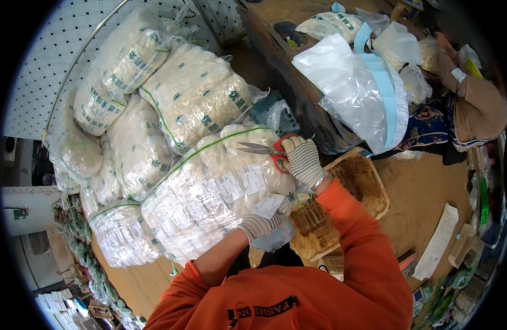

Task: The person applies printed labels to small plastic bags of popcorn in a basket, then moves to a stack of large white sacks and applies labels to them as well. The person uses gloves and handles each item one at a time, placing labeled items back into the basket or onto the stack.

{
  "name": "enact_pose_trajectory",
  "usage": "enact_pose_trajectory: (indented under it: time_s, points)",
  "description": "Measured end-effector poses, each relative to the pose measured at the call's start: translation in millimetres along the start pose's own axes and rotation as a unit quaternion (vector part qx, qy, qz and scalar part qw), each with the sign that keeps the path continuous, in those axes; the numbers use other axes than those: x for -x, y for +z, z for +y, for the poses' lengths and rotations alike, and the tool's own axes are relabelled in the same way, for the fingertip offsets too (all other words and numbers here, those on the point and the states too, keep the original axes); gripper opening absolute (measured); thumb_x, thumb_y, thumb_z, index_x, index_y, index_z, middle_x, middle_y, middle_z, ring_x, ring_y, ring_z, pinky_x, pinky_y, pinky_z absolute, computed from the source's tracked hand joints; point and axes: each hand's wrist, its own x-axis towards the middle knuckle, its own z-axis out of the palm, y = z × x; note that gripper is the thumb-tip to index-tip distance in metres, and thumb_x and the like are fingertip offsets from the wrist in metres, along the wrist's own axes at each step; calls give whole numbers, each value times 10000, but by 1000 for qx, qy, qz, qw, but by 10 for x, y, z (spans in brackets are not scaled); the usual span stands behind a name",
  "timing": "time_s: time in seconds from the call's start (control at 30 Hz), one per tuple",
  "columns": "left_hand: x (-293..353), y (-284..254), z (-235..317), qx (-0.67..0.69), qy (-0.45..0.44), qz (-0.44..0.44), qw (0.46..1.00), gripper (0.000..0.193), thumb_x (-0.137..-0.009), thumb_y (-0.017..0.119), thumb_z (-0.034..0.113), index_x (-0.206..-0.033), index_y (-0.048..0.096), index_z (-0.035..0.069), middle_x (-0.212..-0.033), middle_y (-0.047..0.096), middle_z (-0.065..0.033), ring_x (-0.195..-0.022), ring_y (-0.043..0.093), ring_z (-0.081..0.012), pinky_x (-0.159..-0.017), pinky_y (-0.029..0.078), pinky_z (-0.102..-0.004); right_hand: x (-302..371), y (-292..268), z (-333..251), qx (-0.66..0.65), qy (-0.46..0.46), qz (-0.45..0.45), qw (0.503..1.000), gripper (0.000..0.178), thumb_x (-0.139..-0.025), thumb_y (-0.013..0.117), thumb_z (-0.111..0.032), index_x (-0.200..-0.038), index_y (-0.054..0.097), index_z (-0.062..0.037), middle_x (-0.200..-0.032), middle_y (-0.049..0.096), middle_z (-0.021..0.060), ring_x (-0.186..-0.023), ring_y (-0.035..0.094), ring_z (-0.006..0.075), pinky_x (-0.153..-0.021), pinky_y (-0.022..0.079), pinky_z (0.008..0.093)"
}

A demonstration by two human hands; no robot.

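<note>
My right hand (303, 162), in a striped knit glove, grips a pair of red-handled scissors (276, 147). The blades look slightly parted and point left above a large clear bag (195, 176) packed with pale bundles. Green cord runs along the bag's top edge, and several white printed labels (230, 188) lie on its near side. Low at the bag's right corner is my left hand (259, 226), also gloved. A tilted white label (268, 205) is at its fingers, which are partly hidden. Crumpled clear plastic (276, 236) hangs just below that hand.
More filled bags (127, 71) are stacked behind and to the left. A brown plastic crate (374, 184) stands by my right arm. Beyond it, a wooden bench (275, 55) bears clear and light-blue plastic bags (347, 82). Another person's sleeved arm (476, 104) is at the far right.
</note>
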Motion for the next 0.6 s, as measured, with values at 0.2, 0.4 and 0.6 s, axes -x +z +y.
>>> enact_pose_trajectory:
  time_s: [0.2,0.4,0.6]
  points:
    - [93,562,-344,-172,154,19,973,281,-749,545,181,-977,530,17,-831,564,-189,-857,524,-377,-784,438,-439,-633,-162,-30,-181,75,-124,973,310,-767,666,-275,-942,572,-36,-838,647,194,-798,624,372,-676,491,412]
    - [54,559,-273,-73,110,0,991,334,-817,533,226,-1079,531,20,-1031,563,-205,-986,525,-384,-908,416,-447,-997,204,512,-239,48,-293,925,483,-603,810,-227,-978,597,-9,-906,658,165,-809,630,302,-710,481,374]
    - [67,476,-294,-40,187,96,977,365,-838,521,226,-1138,505,19,-1090,535,-212,-1021,500,-395,-904,409,-447,-786,-11,1009,-342,122,-240,900,499,-621,804,-348,-957,606,-37,-865,644,155,-800,619,286,-742,471,365]
